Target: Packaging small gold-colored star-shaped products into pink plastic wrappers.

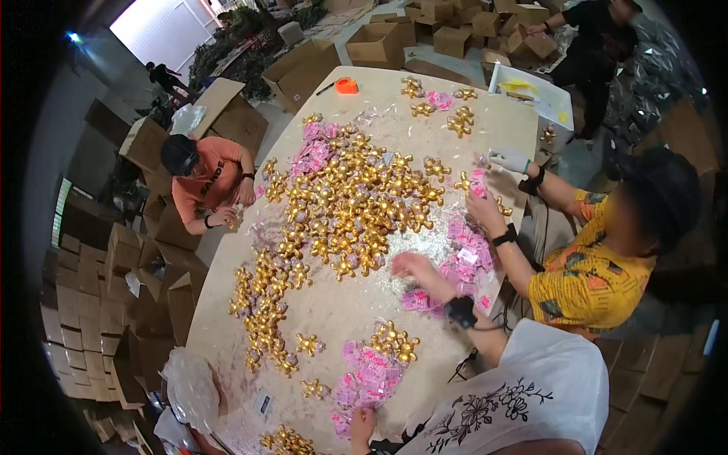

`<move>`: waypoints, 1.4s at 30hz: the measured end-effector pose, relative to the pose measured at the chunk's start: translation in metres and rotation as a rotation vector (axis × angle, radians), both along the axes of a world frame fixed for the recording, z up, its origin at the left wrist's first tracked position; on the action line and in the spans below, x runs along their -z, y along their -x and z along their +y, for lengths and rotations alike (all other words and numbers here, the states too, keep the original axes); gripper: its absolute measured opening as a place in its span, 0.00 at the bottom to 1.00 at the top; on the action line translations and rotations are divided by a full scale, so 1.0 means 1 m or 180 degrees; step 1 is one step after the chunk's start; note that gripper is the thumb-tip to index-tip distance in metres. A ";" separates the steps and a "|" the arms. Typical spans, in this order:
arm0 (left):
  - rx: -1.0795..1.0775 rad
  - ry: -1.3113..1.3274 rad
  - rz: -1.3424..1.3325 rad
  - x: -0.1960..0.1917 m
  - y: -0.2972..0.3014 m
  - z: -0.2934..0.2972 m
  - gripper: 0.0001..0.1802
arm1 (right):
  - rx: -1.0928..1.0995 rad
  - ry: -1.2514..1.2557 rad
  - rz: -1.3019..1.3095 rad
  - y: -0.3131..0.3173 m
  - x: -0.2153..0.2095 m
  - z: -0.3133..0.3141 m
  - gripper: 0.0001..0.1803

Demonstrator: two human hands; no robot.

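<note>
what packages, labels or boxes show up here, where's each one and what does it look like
pink packets: small flat pink-and-white sachets heaped by the right hand at the table's near edge.
more pink packets: spread along the table's right side, next to the left hand.
cardboard boxes: brown, stacked on the floor at left.
open cartons: brown, flaps up, beyond the table's far end.
white box: open, with yellow patches, at the far right corner.

A pale oval tabletop [334,303] carries a broad heap of gold ornaments [345,205] across its middle, with a thinner trail of them running down its left side. Pink packets [368,379] lie in piles at the near end, along the right edge and near the heap's far side. An orange tape dispenser [346,86] sits at the far end.
</note>
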State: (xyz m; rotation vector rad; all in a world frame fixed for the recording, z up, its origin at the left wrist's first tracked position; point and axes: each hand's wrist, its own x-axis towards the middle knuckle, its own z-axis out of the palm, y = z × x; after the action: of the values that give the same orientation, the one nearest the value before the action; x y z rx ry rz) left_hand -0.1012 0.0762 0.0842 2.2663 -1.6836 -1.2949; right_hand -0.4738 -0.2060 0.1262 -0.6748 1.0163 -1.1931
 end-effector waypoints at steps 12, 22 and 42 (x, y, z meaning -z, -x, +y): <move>0.0252 0.1408 0.2911 -0.142 0.157 -0.053 0.38 | 0.0962 0.1089 0.0217 -0.136 -0.097 0.086 0.06; 0.0488 0.0845 0.3784 -0.123 0.149 0.045 0.23 | 0.1927 0.2104 0.1164 -0.119 -0.149 0.228 0.07; -0.0977 -0.0946 0.3607 -0.103 0.095 0.216 0.16 | -0.3124 0.2042 0.4938 -0.205 0.029 0.422 0.09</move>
State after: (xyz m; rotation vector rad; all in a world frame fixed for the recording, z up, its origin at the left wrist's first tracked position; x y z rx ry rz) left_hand -0.1967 0.2925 0.1874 1.2411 -0.7380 -2.1773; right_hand -0.2687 0.2161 0.0973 -2.4465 1.1613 0.1431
